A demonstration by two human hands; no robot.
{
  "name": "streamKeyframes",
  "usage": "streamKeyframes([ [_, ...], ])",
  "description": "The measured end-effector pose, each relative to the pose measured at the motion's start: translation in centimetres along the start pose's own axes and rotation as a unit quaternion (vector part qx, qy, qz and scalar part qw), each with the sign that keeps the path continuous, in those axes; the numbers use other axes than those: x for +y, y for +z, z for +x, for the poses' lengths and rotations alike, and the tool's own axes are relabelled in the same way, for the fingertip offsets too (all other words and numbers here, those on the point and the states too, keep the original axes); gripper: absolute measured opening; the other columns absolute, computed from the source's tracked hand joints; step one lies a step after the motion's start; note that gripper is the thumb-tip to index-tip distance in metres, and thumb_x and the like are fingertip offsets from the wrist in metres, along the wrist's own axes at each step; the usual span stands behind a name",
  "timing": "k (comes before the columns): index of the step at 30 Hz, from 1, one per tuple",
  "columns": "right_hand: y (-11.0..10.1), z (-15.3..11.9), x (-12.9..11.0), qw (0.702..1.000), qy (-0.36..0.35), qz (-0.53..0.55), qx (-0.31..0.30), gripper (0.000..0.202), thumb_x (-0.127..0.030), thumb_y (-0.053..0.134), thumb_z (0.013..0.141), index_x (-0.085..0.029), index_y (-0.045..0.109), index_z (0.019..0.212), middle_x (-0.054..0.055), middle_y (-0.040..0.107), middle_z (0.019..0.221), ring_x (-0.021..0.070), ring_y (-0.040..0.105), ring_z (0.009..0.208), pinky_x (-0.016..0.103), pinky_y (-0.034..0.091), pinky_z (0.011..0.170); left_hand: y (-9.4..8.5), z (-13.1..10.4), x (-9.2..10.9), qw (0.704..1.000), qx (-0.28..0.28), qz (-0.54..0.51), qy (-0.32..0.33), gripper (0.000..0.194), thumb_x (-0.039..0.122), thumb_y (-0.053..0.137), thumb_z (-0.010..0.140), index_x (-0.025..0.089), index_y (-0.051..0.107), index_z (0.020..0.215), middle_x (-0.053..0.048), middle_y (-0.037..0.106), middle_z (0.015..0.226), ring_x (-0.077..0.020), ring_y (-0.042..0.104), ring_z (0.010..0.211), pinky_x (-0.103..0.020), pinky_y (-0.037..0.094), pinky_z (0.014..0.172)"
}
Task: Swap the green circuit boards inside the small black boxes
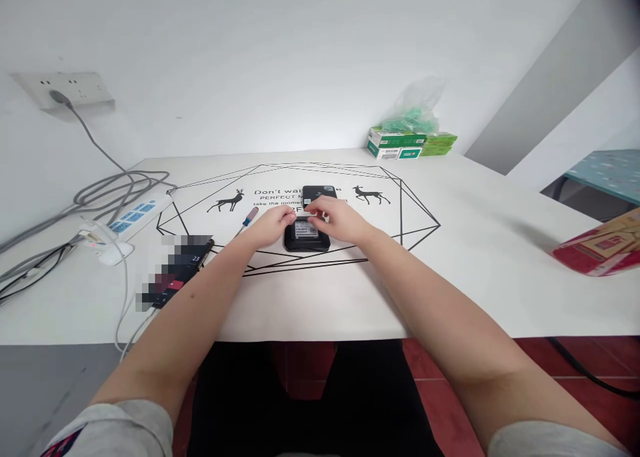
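Observation:
A black handheld device [307,242] lies on the table with its labelled inner side [305,228] facing up. My left hand [274,225] is at its left edge, closed, with fingertips pressed together; whatever they may hold is too small to make out. Over the device's right and far side is my right hand [343,220], its thumb and fingers curved and apart, the thumb near the label. Just beyond lies a flat black cover [319,192], partly hidden by my right hand. A screwdriver [249,218] with a red and blue handle rests left of my left hand.
A phone [183,270], partly pixelated, lies beside my left forearm. Further left are a power strip [133,218] and coiled grey cables [117,184]. Green and white boxes [397,142] topped by a plastic bag [415,110] stand back right. A red package [603,247] sits at right.

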State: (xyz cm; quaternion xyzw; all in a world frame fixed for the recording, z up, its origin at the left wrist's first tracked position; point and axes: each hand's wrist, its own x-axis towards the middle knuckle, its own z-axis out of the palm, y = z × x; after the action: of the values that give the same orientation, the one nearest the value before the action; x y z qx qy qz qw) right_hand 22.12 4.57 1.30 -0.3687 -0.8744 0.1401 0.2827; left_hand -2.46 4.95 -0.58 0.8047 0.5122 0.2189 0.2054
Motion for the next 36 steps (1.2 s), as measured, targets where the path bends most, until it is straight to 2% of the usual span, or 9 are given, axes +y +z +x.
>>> streamKeyframes([
  [2,0.7,0.0,-0.8,0.999,-0.02,0.031,0.004,0.019,-0.026,0.058,0.099,-0.022,0.074,0.11,0.008,0.078,0.105,0.0226,0.071,0.094,0.036,0.057,0.09,0.8,0.0,0.7,0.996,0.0,-0.084,0.016,0.025,0.037,0.046,0.108,0.022,0.062,0.096,-0.004,0.073,0.099,-0.0248,0.067,0.094,-0.037,0.054,0.087],
  [8,1.0,0.2,-1.6,0.993,0.029,0.101,0.057,0.015,-0.033,0.067,0.097,-0.021,0.075,0.1,0.005,0.08,0.093,0.0192,0.07,0.082,0.032,0.056,0.08,1.1,-0.2,2.0,0.969,0.035,-0.243,-0.004,0.023,0.038,0.058,0.104,0.021,0.067,0.091,-0.001,0.068,0.085,-0.0192,0.059,0.079,-0.034,0.051,0.08],
  [14,0.7,0.2,-0.8,0.995,-0.052,0.049,0.063,0.016,-0.028,0.063,0.099,-0.023,0.075,0.09,0.009,0.079,0.102,0.0229,0.072,0.093,0.037,0.059,0.088,1.5,0.2,2.0,0.943,0.039,-0.327,-0.052,0.023,0.041,0.073,0.094,0.019,0.074,0.088,-0.002,0.068,0.08,-0.0156,0.054,0.07,-0.032,0.05,0.073],
  [17,0.7,0.2,-0.5,0.996,-0.053,0.029,0.064,0.019,-0.028,0.06,0.1,-0.024,0.076,0.089,0.01,0.078,0.107,0.0239,0.072,0.096,0.039,0.06,0.089,1.5,0.2,2.0,0.954,0.062,-0.288,-0.057,0.024,0.042,0.072,0.095,0.019,0.076,0.092,-0.005,0.076,0.09,-0.0199,0.065,0.082,-0.036,0.054,0.084],
  [21,0.0,0.2,0.8,1.0,0.005,0.004,0.03,0.019,-0.025,0.06,0.097,-0.021,0.079,0.095,0.01,0.079,0.104,0.0228,0.072,0.089,0.038,0.06,0.089,0.9,0.1,1.1,0.993,0.099,-0.064,-0.024,0.03,0.046,0.062,0.104,0.02,0.077,0.111,-0.009,0.079,0.121,-0.0288,0.069,0.117,-0.041,0.053,0.106],
  [24,-0.8,0.1,2.1,0.998,0.033,-0.036,-0.03,0.021,-0.018,0.061,0.093,-0.019,0.081,0.089,0.009,0.081,0.097,0.0222,0.072,0.088,0.034,0.057,0.087,0.9,0.1,-0.3,0.997,0.041,0.063,-0.013,0.049,0.051,0.058,0.106,0.018,0.066,0.142,-0.014,0.068,0.15,-0.0338,0.055,0.146,-0.047,0.042,0.123],
  [26,-1.1,0.0,2.8,0.996,0.039,-0.051,-0.058,0.02,-0.016,0.063,0.092,-0.018,0.082,0.088,0.008,0.081,0.096,0.0211,0.072,0.086,0.032,0.055,0.085,1.2,0.2,-1.2,0.994,-0.014,0.102,-0.021,0.054,0.054,0.046,0.111,0.018,0.062,0.148,-0.015,0.062,0.159,-0.0357,0.049,0.152,-0.052,0.037,0.127],
  [28,-1.1,0.0,3.1,0.996,0.037,-0.056,-0.065,0.02,-0.014,0.064,0.092,-0.018,0.083,0.088,0.008,0.082,0.097,0.0201,0.072,0.085,0.03,0.055,0.083,1.7,0.4,-1.8,0.991,-0.035,0.125,-0.015,0.058,0.056,0.034,0.113,0.019,0.061,0.148,-0.016,0.058,0.163,-0.0362,0.046,0.155,-0.054,0.035,0.129],
  [36,-0.3,0.2,3.1,0.994,-0.003,-0.095,-0.058,0.02,-0.01,0.065,0.092,-0.018,0.082,0.089,0.008,0.084,0.096,0.0212,0.073,0.085,0.031,0.054,0.082,1.7,0.3,-1.6,0.989,-0.054,0.136,-0.003,0.067,0.063,0.026,0.112,0.018,0.059,0.149,-0.018,0.057,0.161,-0.037,0.046,0.154,-0.053,0.035,0.129],
])
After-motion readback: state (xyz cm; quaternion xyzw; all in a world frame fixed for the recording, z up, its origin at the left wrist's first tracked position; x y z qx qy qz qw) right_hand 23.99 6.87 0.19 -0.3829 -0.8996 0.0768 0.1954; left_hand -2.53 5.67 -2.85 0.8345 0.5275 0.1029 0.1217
